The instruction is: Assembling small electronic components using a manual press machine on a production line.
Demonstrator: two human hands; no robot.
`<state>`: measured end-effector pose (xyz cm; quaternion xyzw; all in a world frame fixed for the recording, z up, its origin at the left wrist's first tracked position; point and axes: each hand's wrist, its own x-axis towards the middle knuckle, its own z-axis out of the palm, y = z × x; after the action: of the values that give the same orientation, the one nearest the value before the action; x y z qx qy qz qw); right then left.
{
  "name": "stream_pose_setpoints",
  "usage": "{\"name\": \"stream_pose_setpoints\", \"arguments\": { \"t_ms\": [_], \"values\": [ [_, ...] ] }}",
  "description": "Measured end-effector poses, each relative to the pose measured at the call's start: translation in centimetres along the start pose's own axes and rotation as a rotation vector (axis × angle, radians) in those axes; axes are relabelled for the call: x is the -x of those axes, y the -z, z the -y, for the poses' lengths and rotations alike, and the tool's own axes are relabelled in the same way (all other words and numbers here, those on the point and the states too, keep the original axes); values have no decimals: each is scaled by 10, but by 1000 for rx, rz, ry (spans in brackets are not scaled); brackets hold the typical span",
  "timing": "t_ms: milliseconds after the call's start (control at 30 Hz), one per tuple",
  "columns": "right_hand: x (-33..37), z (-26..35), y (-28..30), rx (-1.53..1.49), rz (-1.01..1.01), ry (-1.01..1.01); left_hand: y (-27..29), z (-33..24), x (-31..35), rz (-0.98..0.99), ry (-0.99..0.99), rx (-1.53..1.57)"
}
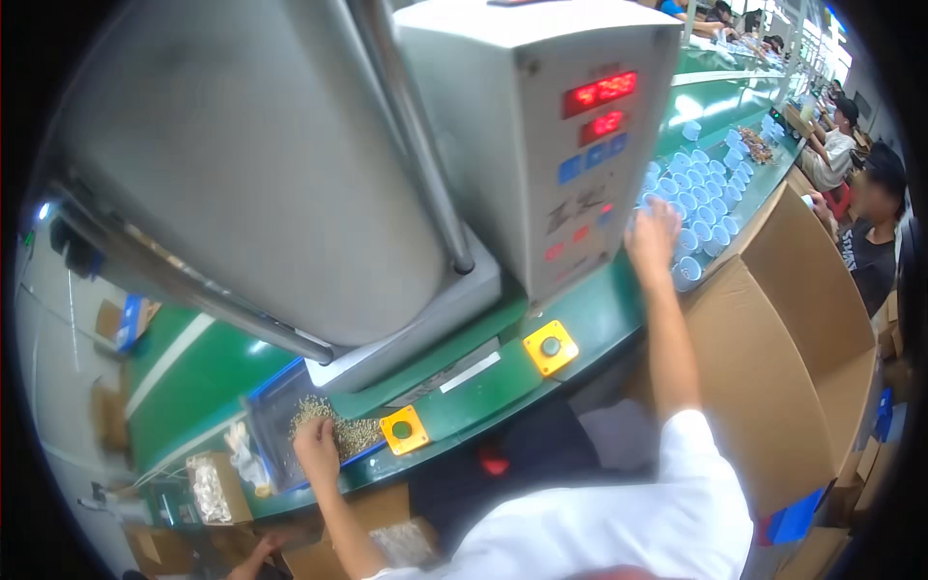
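Observation:
My left hand point(316, 447) is at the near side of a dark blue-rimmed tray point(272, 431), its fingers bunched together beside a heap of small brass-coloured metal parts point(354, 435). Whatever lies between those fingertips is too small to make out. Stretched out past the machine's right side, my right hand point(654, 234) reaches to the near left edge of a group of light blue cups point(704, 193). Its fingers look apart, and no cup is plainly in them. Several of the cups stand close together on the green bench.
A large grey machine point(570, 126) with red displays towers ahead, a metal drum point(251, 174) on its left. Two yellow button boxes, one left point(403, 430) and one right point(550, 348), sit along the bench's front edge. An open cardboard box point(764, 377) stands right. Co-workers sit farther along.

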<state>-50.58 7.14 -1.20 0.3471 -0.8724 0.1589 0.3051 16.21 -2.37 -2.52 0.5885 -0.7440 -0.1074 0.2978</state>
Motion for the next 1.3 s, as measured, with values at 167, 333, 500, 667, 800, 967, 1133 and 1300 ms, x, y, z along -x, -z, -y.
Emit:
{"name": "stream_pose_setpoints", "arguments": {
  "t_ms": [167,333,500,667,800,967,1133,1300],
  "values": [
    [29,5,21,-288,1,72,0,12,3,0,-82,-19],
    [94,95,104,-1766,167,-398,-6,10,-10,7,-98,-49],
    [144,162,143,-1956,101,-58,-9,-6,-23,21,-82,7],
    [151,194,153,-1562,207,177,-7,2,-8,38,18,27],
    [147,209,157,-1335,95,306,-8,1,-7,40,37,20],
    [137,218,163,-1105,12,401,-7,5,-9,19,5,-7],
    [131,225,183,-870,192,377,5,9,1,30,-38,-42],
    [115,216,174,-762,316,371,-9,-5,-15,-3,-78,28]
  ]
}}
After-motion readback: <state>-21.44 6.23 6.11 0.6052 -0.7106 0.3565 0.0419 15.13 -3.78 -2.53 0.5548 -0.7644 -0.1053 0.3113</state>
